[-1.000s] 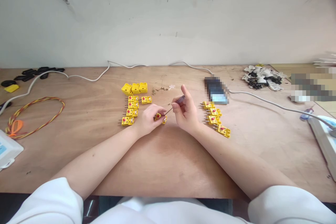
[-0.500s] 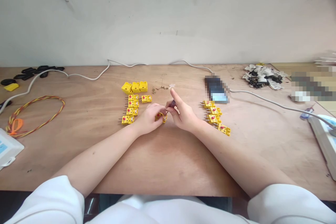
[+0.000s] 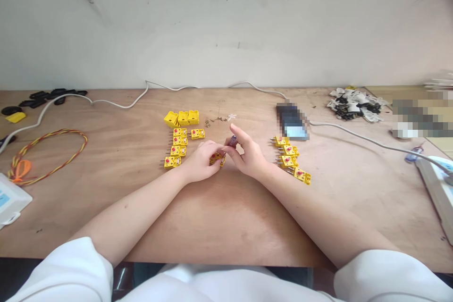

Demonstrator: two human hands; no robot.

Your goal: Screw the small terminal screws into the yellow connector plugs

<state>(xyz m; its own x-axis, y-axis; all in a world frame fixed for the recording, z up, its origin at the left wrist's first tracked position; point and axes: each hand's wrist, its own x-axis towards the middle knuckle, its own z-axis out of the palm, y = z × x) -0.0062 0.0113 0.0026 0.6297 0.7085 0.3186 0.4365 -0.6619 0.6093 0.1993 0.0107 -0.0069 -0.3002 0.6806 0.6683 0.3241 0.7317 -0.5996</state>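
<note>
My left hand (image 3: 203, 160) is closed on a yellow connector (image 3: 221, 160) low over the middle of the table; its fingers cover most of the part. My right hand (image 3: 247, 153) grips a small screwdriver with a translucent purple handle (image 3: 233, 140), its shaft slanting down toward the connector. Where the tip sits is hidden by my fingers. To the left, yellow two-pin connectors (image 3: 178, 151) with red centres lie in a column, and one more (image 3: 197, 133) lies beside them. Another column of yellow connectors (image 3: 289, 150) lies to the right of my right hand.
Yellow covers (image 3: 183, 117), small brass screws (image 3: 208, 121) and clear plastic bits (image 3: 231, 117) lie beyond my hands. A blurred phone (image 3: 292, 120), a white-and-black parts pile (image 3: 354, 103) and a power strip (image 3: 437, 188) are right. Coiled red-yellow wire (image 3: 53, 133) lies left.
My right hand has shifted slightly, with its fingers and the screwdriver handle turned a little. My left hand keeps the connector in the same place.
</note>
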